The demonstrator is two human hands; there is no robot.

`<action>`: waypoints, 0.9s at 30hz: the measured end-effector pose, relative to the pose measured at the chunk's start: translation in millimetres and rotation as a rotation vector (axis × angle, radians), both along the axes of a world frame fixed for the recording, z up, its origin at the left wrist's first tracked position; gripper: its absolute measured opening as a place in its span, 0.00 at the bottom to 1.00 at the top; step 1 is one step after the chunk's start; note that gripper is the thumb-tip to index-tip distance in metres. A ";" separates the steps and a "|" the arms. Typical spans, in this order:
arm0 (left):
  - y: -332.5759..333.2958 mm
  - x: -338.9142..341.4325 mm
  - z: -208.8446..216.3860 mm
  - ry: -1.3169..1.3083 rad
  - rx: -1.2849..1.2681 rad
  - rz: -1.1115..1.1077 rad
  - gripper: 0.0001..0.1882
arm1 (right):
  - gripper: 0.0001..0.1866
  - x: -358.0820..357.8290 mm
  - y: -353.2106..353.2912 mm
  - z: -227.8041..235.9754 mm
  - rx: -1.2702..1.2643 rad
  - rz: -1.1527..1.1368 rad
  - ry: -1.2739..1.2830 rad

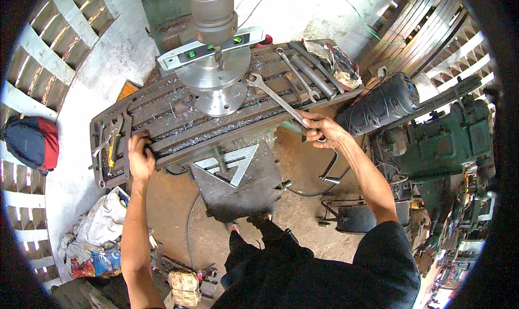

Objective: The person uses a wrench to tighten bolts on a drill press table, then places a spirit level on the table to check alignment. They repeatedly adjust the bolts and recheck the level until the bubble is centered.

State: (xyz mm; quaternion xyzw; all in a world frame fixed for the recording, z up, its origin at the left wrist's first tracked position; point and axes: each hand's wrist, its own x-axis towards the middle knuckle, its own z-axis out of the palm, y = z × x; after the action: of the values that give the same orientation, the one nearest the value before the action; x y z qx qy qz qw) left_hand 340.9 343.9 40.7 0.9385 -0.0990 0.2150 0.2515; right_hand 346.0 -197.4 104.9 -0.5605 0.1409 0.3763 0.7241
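My right hand (323, 130) is closed round the lower end of a long combination wrench (278, 101). The wrench slants up to the left, its ring end over the slotted machine table (178, 141), beside a shiny round metal flange (219, 101). My left hand (141, 156) rests on the table's front edge at the left, fingers bent over the top, holding no tool. Next to it lie yellow-handled pliers (114, 147) and other hand tools. Above the flange, a drill bit (219, 59) points down from the spindle (212, 11). A spirit level (211, 48) lies across the larger disc.
Metal chips fill the table slots. An open-ended wrench (298, 76) and a grey cylindrical bar (312, 76) lie at the right. A triangular metal frame (232, 165) sits on the plate below. A black cylindrical speaker-like object (381, 103) and green machinery (432, 144) stand to the right.
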 end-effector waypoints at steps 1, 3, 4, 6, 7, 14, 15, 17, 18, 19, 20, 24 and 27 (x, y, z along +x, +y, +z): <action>-0.9 -0.3 0.3 -0.004 0.005 0.006 0.12 | 0.30 0.8 -1.4 -1.0 0.013 0.014 -0.017; -1.9 0.7 1.0 -0.016 0.018 0.012 0.12 | 0.30 2.8 -4.2 -3.5 0.016 0.014 -0.011; -2.0 1.2 1.2 -0.014 0.019 0.011 0.12 | 0.30 4.3 -6.3 -4.5 0.071 0.067 -0.017; -1.9 1.6 0.8 -0.008 0.020 0.009 0.12 | 0.30 8.0 -10.7 -6.8 0.015 0.046 -0.029; -1.5 1.6 0.6 -0.019 0.027 0.007 0.12 | 0.30 9.7 -12.6 -7.7 -0.002 0.043 -0.048; -0.6 1.1 -2.3 -0.011 0.000 0.013 0.13 | 0.29 8.0 -10.8 -1.6 -0.026 0.068 -0.062; 0.0 0.8 -2.3 -0.013 -0.007 0.018 0.13 | 0.29 6.7 -8.3 1.5 -0.093 0.048 -0.085; 0.7 0.1 -2.9 -0.031 -0.019 0.008 0.13 | 0.30 4.7 -3.5 8.8 -0.175 0.048 -0.116; 1.1 -0.1 -3.2 -0.046 -0.013 0.011 0.13 | 0.26 4.0 -1.3 12.6 -0.230 0.040 -0.148; 1.8 -0.1 -3.2 -0.060 -0.007 0.010 0.13 | 0.25 3.9 2.3 15.0 -0.286 0.053 -0.183; 2.3 0.1 -3.2 -0.056 -0.009 0.011 0.13 | 0.25 4.2 5.5 17.4 -0.317 0.074 -0.241; 3.9 -0.9 -1.3 -0.012 -0.011 -0.003 0.12 | 0.26 5.0 18.2 22.7 -0.533 0.132 -0.424; 1.4 -1.4 0.0 0.000 -0.010 0.025 0.12 | 0.27 6.5 21.3 27.4 -0.597 0.173 -0.450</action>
State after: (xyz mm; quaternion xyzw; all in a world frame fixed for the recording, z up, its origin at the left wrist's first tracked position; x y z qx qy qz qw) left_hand 339.5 345.3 40.7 0.9383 -0.0862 0.2188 0.2535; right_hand 352.5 -176.0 132.3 -0.8251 0.0341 0.2460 0.5074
